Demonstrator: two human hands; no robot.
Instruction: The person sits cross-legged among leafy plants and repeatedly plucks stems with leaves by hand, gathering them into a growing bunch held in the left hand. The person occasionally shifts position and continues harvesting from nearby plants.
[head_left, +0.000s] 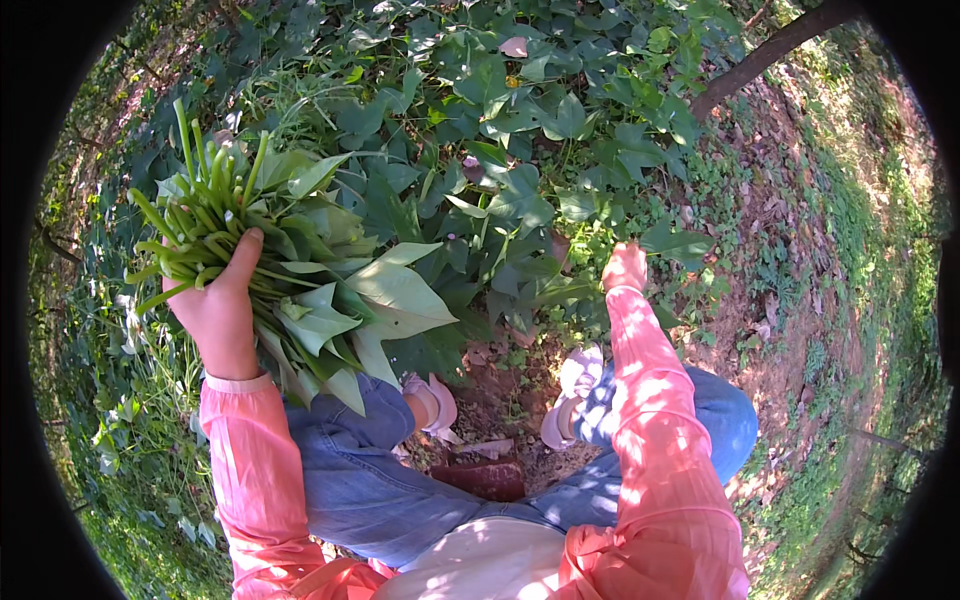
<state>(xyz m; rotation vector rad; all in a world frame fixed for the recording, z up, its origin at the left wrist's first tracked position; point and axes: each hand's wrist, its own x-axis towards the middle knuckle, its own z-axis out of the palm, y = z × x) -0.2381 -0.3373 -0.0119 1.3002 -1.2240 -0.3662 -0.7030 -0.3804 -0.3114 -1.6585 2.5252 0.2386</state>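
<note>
My left hand (225, 307) is closed around a thick bundle of leafy green stems (330, 277). The cut stem ends point up and to the left, and the broad lobed leaves hang to the right over my knee. My right hand (626, 267) reaches down at the edge of the leafy ground plants (517, 195), its fingers curled. A single lobed leaf (679, 244) shows just to the right of its fingers; whether they grip its stem is hard to tell. The fingertips are partly hidden.
A slim tree trunk (772, 56) slants in at the upper right. Bare soil with dry leaves (757, 300) lies on the right. A dark red object (480, 478) is on the ground between my legs. My shoes (581, 371) stand near the plants' edge.
</note>
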